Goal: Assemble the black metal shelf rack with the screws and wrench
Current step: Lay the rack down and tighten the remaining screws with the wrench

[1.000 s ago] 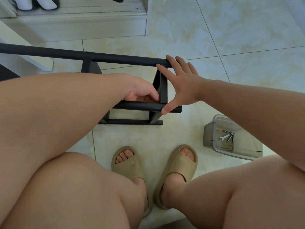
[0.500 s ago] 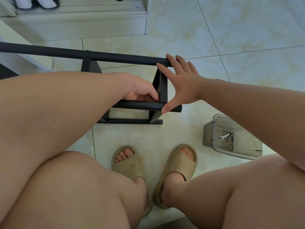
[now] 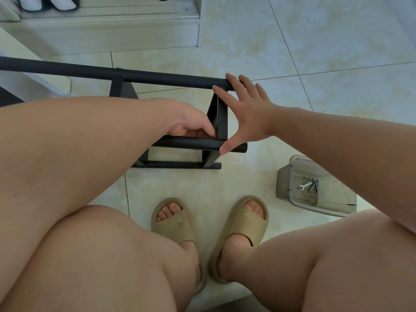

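Tiled floor (image 3: 315,52) carries everything. The black metal shelf rack (image 3: 157,76) stands partly built toward the floor's far edge, just short of a white step (image 3: 101,30): a long upper bar, a shorter lower bar (image 3: 191,143) and an upright bracket (image 3: 222,115) joining them at the end. Step in hand, as judged: seating or fastening the joint of lower bar and bracket. Right hand (image 3: 247,115) is spread flat, fingertips on the end of the upper bar, thumb on the end of the lower bar, bracing the frame. Left hand (image 3: 191,126) lies at the joint with fingers curled in; cannot tell whether it clamps the bar or pinches a fastener, as the forearm and the bar cover it. Clear plastic box (image 3: 283,176) sits well apart from the rack, nearer the person, part hidden by the right forearm; inside it lie a small wrench (image 3: 305,185) and screws (image 3: 314,187), count unclear. Next move likely needs one hand freed to fetch wrench or screw while the other holds the alignment. The rack's far left end is cut off.
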Available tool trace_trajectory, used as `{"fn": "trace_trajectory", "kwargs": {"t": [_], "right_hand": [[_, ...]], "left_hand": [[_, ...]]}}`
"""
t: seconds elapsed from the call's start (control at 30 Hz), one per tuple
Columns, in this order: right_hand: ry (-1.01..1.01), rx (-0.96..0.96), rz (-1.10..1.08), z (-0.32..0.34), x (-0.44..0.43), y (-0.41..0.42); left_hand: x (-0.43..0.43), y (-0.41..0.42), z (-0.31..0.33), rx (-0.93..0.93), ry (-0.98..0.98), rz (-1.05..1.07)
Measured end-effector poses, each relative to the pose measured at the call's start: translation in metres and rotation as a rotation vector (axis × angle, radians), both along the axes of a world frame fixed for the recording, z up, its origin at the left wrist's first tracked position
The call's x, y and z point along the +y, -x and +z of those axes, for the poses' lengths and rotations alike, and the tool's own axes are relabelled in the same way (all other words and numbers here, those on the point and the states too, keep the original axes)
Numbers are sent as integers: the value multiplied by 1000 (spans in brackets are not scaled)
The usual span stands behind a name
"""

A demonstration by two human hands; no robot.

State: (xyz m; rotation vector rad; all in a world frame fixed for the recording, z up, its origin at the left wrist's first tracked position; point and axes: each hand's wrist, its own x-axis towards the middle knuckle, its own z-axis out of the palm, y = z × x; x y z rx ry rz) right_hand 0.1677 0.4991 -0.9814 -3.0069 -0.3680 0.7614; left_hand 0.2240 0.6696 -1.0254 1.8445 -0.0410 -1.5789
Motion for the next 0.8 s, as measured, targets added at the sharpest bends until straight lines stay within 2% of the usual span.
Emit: {"fn": "trace_trajectory", "kwargs": {"t": [0.17, 0.33, 0.67, 0.8], "right_hand": [[-1, -6, 4, -1, 0, 0], [1, -15, 7, -1, -1, 0], [-5, -9, 2, -1, 0, 0], [-8, -13, 2, -1, 0, 0]], "left_hand": [[1, 1, 2, 35, 8, -14], [-3, 3, -2, -72, -33, -23], [1, 2, 4, 31, 9, -31], [-2, 3, 1, -37, -42, -13]]}}
